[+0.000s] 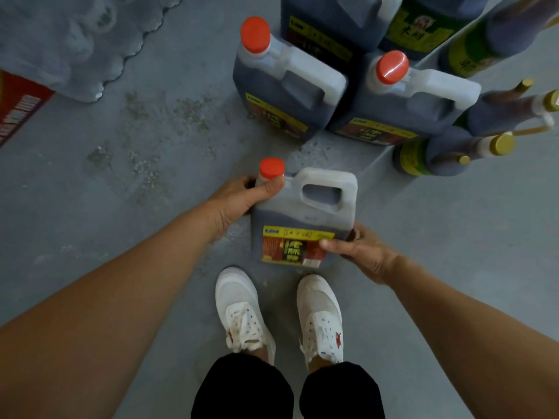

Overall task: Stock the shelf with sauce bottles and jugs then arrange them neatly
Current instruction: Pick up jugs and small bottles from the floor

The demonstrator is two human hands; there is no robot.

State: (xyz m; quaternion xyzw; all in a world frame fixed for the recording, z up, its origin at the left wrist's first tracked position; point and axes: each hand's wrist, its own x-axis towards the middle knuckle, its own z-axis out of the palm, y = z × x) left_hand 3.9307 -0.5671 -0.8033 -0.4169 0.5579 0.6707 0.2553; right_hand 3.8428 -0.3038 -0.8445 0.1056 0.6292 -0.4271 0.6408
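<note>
**A:** ok so what's going on centre frame?

**B:** person's got a jug (304, 217) of dark sauce, red cap (271, 167), yellow-and-red label (295, 247) facing the camera. Left hand (242, 201) is wrapped round the neck just under the cap, thumb across the shoulder. Right hand (360, 249) is on the lower right corner, thumb pressed on the label, fingers curled round the back. So both hands are gripping it.

**A:** is it on the floor (136, 207) or lifted?

**B:** can't tell honestly. It's upright, just above the white shoes (242, 309) in the picture, over the grey floor.

**A:** and the rest of the stock?

**B:** two more red-capped jugs, one (284, 86) at upper centre and one (402, 98) just right of it, side by side and touching or close to it. Behind them, top of frame, bigger dark jugs (332, 22), one with a green label. Right edge there's a bunch of dark bottles (447, 152) with gold caps, sitting on a low grey shelf (484, 222) that runs diagonally down the right side.

**A:** upper left?

**B:** shrink-wrapped pack (66, 40), blurry, and a red box (18, 107) poking in at the left edge.
</note>
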